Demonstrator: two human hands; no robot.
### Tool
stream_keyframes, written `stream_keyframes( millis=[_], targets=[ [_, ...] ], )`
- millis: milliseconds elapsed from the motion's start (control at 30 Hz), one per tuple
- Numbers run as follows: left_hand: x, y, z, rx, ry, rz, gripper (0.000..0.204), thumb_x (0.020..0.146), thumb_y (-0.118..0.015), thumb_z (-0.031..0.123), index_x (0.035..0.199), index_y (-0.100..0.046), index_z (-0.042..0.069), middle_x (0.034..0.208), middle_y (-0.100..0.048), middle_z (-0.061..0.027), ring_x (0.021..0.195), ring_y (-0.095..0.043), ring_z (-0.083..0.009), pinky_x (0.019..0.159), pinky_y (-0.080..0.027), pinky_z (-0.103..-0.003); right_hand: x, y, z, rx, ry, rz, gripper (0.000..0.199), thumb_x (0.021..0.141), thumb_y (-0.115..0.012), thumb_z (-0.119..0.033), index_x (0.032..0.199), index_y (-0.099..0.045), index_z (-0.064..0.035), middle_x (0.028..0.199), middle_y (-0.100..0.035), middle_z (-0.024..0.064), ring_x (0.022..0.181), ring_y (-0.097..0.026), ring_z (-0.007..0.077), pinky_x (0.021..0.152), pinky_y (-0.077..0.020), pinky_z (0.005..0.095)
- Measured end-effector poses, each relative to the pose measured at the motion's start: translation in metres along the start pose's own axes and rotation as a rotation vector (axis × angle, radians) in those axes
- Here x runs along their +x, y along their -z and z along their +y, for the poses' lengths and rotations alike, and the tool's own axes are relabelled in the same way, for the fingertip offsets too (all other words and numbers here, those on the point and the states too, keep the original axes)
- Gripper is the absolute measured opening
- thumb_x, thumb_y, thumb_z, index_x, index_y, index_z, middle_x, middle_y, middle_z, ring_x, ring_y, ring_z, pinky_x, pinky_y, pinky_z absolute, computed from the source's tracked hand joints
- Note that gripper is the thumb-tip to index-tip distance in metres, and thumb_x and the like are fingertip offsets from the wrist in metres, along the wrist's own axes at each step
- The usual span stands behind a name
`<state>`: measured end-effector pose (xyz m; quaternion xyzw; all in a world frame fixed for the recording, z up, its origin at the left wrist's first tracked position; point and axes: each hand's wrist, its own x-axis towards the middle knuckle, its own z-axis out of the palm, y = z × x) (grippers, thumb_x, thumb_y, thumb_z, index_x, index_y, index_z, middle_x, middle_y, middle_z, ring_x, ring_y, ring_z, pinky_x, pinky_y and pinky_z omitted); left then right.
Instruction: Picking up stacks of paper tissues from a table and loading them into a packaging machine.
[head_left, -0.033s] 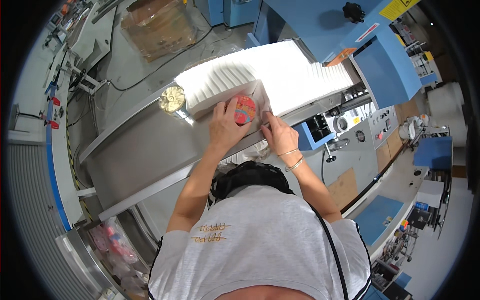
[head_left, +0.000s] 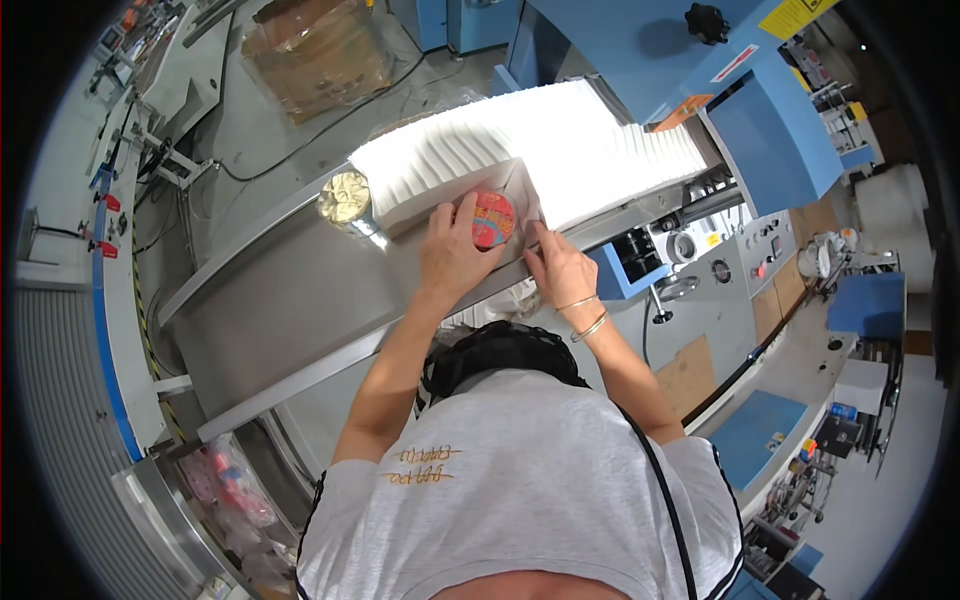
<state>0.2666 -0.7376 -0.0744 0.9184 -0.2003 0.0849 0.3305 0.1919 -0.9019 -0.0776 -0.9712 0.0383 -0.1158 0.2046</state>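
My left hand (head_left: 455, 248) is closed around the side of a round red-topped piece (head_left: 493, 219) with a multicoloured print, at the near side of a white ribbed stack (head_left: 450, 150). Just right of it, my right hand (head_left: 562, 268) has its fingers bent together near the stack's near corner. What those fingers hold, if anything, is hidden. A gold foil-topped cylinder (head_left: 345, 198) stands left of the stack, apart from both hands. All of this rests on a long grey metal trough (head_left: 290, 310).
The trough has raised metal rails (head_left: 300, 390). A blue machine (head_left: 640, 50) rises beyond the stack at the right, and a smaller control unit (head_left: 765, 255) stands right of my right hand. A plastic-wrapped cardboard box (head_left: 315, 60) lies on the floor at the far left.
The red-topped piece has shifted very slightly to the right and turned a little, with my left hand still on it. My right hand stays almost in place.
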Motion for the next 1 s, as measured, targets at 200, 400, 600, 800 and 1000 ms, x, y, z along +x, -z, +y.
stream_keyframes(
  millis=[200,400,600,800,1000],
  targets=[
    [0.002,-0.012,0.018,0.011,0.017,-0.065,0.078,0.063,-0.077,0.032,0.127,-0.044,0.002,0.109,-0.049,-0.0168,0.104,-0.05,-0.0346,0.083,-0.047,-0.043,-0.002,0.006,0.003,-0.045,-0.082,0.026,0.042,0.083,-0.063,-0.025,0.121,-0.054,-0.0096,0.089,-0.063,0.0094,0.076,-0.063,0.032,0.064,-0.0512,0.0403],
    [-0.007,-0.006,0.024,-0.024,0.062,-0.093,0.077,0.063,-0.077,0.026,0.125,-0.039,0.0,0.109,-0.048,-0.0195,0.103,-0.048,-0.0375,0.083,-0.047,-0.045,-0.006,0.018,0.006,0.01,-0.027,-0.088,0.045,0.081,-0.064,-0.022,0.124,-0.053,-0.0129,0.095,-0.06,0.0093,0.083,-0.063,0.0305,0.068,-0.0511,0.0395],
    [0.001,-0.023,0.027,-0.049,0.035,-0.072,0.079,0.064,-0.076,0.024,0.127,-0.034,-0.001,0.118,-0.045,-0.0215,0.111,-0.046,-0.0388,0.085,-0.047,-0.046,0.002,0.014,0.013,0.038,0.026,-0.129,0.044,0.082,-0.063,-0.019,0.123,-0.052,-0.0114,0.102,-0.059,0.0107,0.087,-0.062,0.0329,0.071,-0.0514,0.041],
    [0.005,-0.034,0.028,-0.065,0.034,-0.035,0.085,0.064,-0.077,0.024,0.131,-0.032,-0.002,0.118,-0.045,-0.0216,0.11,-0.045,-0.0392,0.086,-0.047,-0.046,-0.015,0.032,0.02,0.131,0.059,-0.224,0.034,0.078,-0.066,-0.016,0.111,-0.058,-0.0084,0.103,-0.059,0.0104,0.095,-0.06,0.0315,0.08,-0.0502,0.0408],
    [0.01,-0.032,0.024,-0.053,0.029,-0.064,0.088,0.064,-0.077,0.024,0.135,-0.03,-0.001,0.12,-0.043,-0.0204,0.11,-0.044,-0.0403,0.091,-0.044,-0.046,-0.006,0.024,0.032,0.159,0.226,-0.22,0.032,0.079,-0.066,-0.016,0.11,-0.059,-0.0087,0.109,-0.058,0.0101,0.108,-0.056,0.0288,0.089,-0.0473,0.0352]
  ],
)
